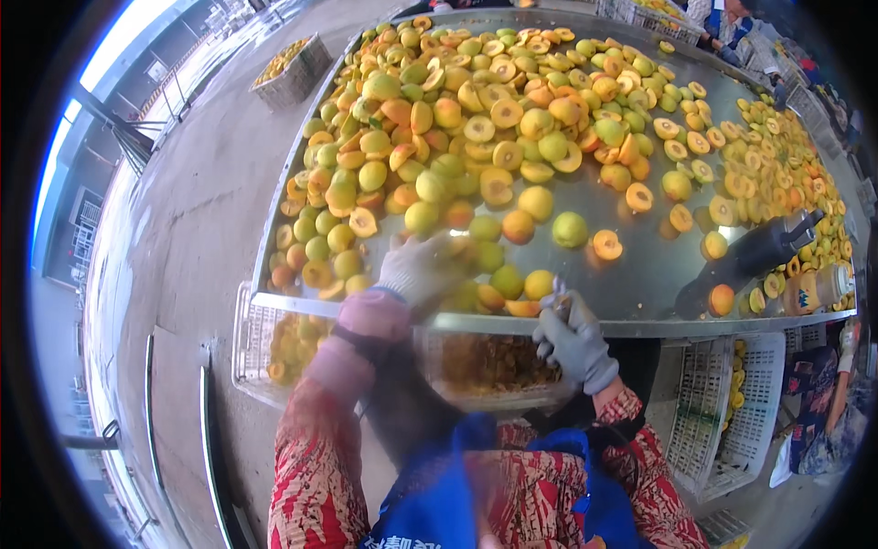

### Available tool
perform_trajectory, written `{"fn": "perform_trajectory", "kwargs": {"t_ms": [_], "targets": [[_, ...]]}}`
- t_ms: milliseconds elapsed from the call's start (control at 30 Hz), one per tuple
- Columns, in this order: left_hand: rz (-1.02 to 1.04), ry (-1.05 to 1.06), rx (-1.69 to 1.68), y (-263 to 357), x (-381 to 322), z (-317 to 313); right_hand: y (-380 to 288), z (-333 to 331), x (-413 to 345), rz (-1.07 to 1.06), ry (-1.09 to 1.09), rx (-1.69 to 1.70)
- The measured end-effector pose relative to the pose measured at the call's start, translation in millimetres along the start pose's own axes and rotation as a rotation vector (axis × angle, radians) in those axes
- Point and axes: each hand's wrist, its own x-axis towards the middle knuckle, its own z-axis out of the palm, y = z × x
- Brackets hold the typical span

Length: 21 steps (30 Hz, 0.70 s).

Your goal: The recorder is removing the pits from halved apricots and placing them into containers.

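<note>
A broad heap of yellow-orange stone fruit (507,113), many of them halved and looking like peaches or apricots, covers much of a metal table (631,274). My left hand (418,271), in a whitish knit glove, reaches over the near edge among whole fruit; it is blurred, and whether it grips one cannot be told. My right hand (576,343), in a grey-white glove, is closed around a small metal tool (561,298) at the table's near edge, beside a yellow fruit (540,284). The tool's exact kind is unclear.
Below the near edge are a crate of fruit (247,343), a bin of brown scraps (501,364) and white plastic crates (748,412). A black bottle (761,250) and a clear jar (816,289) lie at right. Another crate (295,75) stands on the floor. People work at the far right.
</note>
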Motion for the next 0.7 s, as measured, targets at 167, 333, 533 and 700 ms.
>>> {"fn": "perform_trajectory", "kwargs": {"t_ms": [167,333,533,700], "targets": [[0.272,-0.044,-0.054,11.9,5.4,27.8,1.2,2.3,0.0,0.097,-0.003,0.117],[0.486,0.032,0.162,-3.1,3.2,39.2,1.7,4.2,-2.0,0.052,0.058,0.034],[0.010,-0.040,0.585,-72.1,-3.4,-12.1,-2.2,-20.1,-15.1,0.132,0.072,0.010],[0.134,0.321,0.314,-45.4,46.4,-4.3,3.0,-23.9,-9.4,0.152,0.040,0.201]]}}
